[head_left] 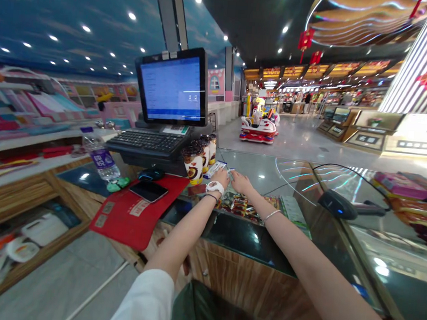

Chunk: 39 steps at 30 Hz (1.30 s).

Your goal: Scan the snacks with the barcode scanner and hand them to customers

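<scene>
Both my hands reach forward over the glass counter, close together, just right of several dark-topped printed cups (193, 163). My left hand (220, 178), with a white watch on its wrist, has its fingers bent over a small white-and-blue flat item (216, 169). My right hand (241, 183), with a bracelet further up the arm, points its fingers inward at a small pale piece (230, 172) between the two hands. The fingertips look closed there, but the piece is too small to name. Below the hands, several shiny wrapped packets (243, 206) show at the counter.
Left stand a monitor (173, 86), keyboard (149, 142), mouse (151, 174), water bottle (102, 157) and a phone (148, 191) on a red mat (128, 222). A corded barcode scanner (338, 204) lies right, near stacked packages (402, 185). A kiddie ride (259, 126) stands beyond.
</scene>
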Tool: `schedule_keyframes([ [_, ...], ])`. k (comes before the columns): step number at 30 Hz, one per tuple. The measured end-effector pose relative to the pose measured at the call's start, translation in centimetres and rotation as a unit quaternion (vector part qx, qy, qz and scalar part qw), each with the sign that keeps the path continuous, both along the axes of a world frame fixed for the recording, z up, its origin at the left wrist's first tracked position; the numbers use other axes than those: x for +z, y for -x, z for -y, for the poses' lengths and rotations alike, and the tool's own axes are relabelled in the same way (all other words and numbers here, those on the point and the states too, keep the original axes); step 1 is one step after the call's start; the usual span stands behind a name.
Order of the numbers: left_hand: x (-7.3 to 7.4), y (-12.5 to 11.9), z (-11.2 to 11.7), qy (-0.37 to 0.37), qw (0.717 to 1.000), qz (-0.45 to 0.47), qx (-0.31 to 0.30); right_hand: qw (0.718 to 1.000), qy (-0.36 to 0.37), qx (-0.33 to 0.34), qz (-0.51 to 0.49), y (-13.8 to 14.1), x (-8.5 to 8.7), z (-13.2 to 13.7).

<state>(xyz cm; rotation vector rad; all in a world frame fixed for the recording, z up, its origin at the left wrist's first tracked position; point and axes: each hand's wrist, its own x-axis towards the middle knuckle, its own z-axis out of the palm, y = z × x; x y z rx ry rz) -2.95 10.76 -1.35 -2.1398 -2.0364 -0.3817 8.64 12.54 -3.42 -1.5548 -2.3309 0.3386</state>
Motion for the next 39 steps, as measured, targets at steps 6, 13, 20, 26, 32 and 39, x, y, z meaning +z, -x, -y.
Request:
schedule_keyframes([
  [6,-0.3,0.8,1.2,0.006,1.0,-0.01,-0.011,1.0,-0.01,-0.014,-0.001,-0.7,-0.3,1.0],
  [13,-0.9,4.0,2.0,-0.007,0.999,-0.027,-0.04,0.999,-0.036,0.015,0.012,1.5,0.0,4.4],
  [20,-1.7,4.5,1.5,0.046,0.994,-0.07,-0.07,0.998,0.018,0.041,0.037,2.1,0.0,4.3],
  [26,-1.3,4.5,1.6,0.038,0.998,-0.045,-0.023,0.996,0.034,0.049,0.06,2.2,0.0,1.9],
  [32,-0.9,4.5,2.0,0.036,0.999,-0.032,-0.009,0.995,0.034,0.06,0.066,2.6,-0.2,0.4],
  [39,-0.8,4.3,2.3,0.039,0.999,-0.029,-0.007,0.995,0.041,0.061,0.07,2.7,-0.1,0.0],
])
